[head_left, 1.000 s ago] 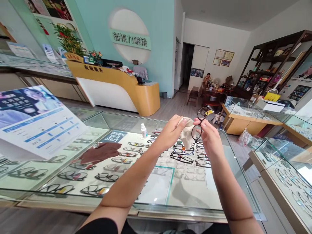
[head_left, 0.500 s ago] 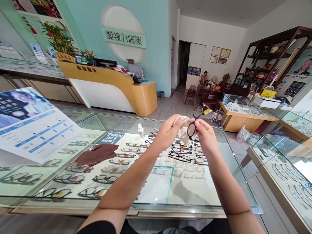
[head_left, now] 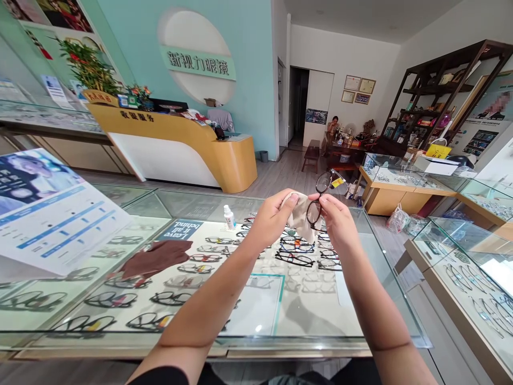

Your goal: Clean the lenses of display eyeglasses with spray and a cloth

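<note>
Above the glass display case, my right hand (head_left: pixel 335 216) pinches a pair of dark-framed eyeglasses (head_left: pixel 313 213) near the bridge. The glasses are turned on end, one lens above the other, with a yellow tag on the temple. Close on their left, my left hand (head_left: pixel 276 216) is closed on a cream cleaning cloth (head_left: pixel 298 216), thumb on top. The cloth hangs down beside the lower lens; whether it touches that lens I cannot tell. Below, rows of eyeglasses (head_left: pixel 294 259) lie in the case. A small white bottle (head_left: pixel 228 217) stands on the glass farther left.
A brown cloth (head_left: pixel 156 259) lies on the glass top (head_left: pixel 312 321) at left, near a printed stand-up card (head_left: pixel 52 214). More display cases (head_left: pixel 460 283) stand on the right. Behind are a yellow and white counter (head_left: pixel 180 155) and a seated person (head_left: pixel 333 126).
The view has shifted slightly. My left hand and the cloth have drawn a little away from the upper part of the glasses, and more of the lower lens's rim shows. Both grips stay.
</note>
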`<state>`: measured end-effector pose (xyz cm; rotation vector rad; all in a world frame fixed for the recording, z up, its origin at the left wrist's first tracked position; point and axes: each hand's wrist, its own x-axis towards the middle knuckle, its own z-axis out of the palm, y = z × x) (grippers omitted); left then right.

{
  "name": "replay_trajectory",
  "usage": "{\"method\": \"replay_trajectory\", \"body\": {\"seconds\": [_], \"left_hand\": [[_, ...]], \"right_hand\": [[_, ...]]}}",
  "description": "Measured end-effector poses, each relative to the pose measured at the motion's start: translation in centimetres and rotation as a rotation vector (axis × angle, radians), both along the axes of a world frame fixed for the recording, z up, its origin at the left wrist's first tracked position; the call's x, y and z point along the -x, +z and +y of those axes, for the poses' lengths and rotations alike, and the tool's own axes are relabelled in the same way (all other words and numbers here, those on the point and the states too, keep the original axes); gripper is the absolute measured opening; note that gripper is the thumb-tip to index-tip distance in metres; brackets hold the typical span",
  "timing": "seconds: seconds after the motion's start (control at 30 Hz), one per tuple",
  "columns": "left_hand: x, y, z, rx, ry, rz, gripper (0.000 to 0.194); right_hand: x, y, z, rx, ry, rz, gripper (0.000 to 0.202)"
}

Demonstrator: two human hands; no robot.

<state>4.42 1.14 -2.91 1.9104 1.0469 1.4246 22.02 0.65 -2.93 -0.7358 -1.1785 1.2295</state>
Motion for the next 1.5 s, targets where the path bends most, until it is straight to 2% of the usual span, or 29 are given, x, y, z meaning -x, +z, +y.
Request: {"method": "replay_trajectory", "body": {"seconds": [0.33,0.63,0.9,1.1,1.23,1.37,1.5], "left_hand": [[-0.1,0.1,0.0,0.017,-0.023,-0.027,0.056],[-0.1,0.1,-0.3,0.055,-0.054,-0.019,0.059],[-0.3,-0.1,-0.1,0.103,-0.215,-0.094,0.071],[-0.6,0.0,-0.1,0.13,-0.24,-0.069,0.049],[-0.8,-0.3,0.3,0.143,-0.274,-0.125,0.048],[-1.3,-0.7,0.7,0.101,-0.182,-0.129,0.035],[-1.9,-1.1,0.4,0.161,-0.176,-0.202,0.046]], "right_hand": [[0.3,-0.5,0.1,-0.073,-0.014,-0.052,0.023],[0.2,-0.9,0.3,-0.126,-0.131,-0.09,0.029],[0.1,-0.7,0.4,-0.134,-0.162,-0.067,0.029],[0.1,-0.7,0.3,-0.16,-0.141,-0.081,0.027],[0.0,-0.7,0.3,-0.143,-0.129,-0.081,0.029],[0.2,-0.7,0.3,-0.176,-0.122,-0.089,0.029],[0.4,-0.8,0.2,-0.225,-0.081,-0.099,0.026]]}}
